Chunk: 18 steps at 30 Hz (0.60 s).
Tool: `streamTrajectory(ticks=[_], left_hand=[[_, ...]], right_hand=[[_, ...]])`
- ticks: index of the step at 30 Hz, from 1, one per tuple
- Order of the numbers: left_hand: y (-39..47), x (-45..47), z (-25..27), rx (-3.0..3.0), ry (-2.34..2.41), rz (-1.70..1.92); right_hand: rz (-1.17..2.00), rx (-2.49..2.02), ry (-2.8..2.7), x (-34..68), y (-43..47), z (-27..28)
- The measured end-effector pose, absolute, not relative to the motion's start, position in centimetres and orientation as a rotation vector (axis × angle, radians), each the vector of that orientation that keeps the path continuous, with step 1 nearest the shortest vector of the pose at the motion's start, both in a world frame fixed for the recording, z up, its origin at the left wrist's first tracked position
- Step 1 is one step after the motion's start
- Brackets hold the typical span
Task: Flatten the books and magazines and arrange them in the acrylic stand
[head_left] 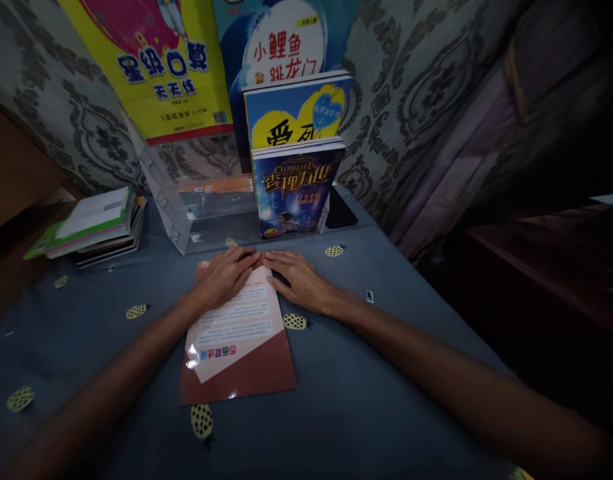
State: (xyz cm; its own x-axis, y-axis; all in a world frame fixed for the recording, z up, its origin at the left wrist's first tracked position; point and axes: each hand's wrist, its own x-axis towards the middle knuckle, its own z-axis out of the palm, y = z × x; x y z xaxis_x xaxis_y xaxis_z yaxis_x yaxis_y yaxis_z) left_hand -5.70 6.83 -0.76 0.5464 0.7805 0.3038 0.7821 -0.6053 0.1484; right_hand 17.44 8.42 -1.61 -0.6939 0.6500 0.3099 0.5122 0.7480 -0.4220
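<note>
A thin book (241,373) with a reddish-brown and pale pink cover lies flat on the cloth, its print upside down to me. My left hand (226,277) rests on its far part, palm down with fingers stretched out. At the far right corner, my right hand (299,277) lies with its fingertips on the book and its palm over the cloth. Both hands are open, and their fingertips almost meet. They cover the book's far edge in part.
Behind the hands, a clear acrylic rack (181,223) holds upright books, with a dark blue book (296,193) in front. A stack of books (101,220) lies at the left. A black phone-like slab (341,208) sits right of the rack. Pineapple-print cloth (366,380) covers the table.
</note>
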Motion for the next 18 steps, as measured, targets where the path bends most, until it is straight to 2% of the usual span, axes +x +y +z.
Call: streamTrajectory(ticks=[18], left_hand=[[7.09,-5.45,-1.27,-2.746,-1.378,-0.533]], right_hand=[[0.389,-0.874,-2.552,17.54,8.21,-1.53]])
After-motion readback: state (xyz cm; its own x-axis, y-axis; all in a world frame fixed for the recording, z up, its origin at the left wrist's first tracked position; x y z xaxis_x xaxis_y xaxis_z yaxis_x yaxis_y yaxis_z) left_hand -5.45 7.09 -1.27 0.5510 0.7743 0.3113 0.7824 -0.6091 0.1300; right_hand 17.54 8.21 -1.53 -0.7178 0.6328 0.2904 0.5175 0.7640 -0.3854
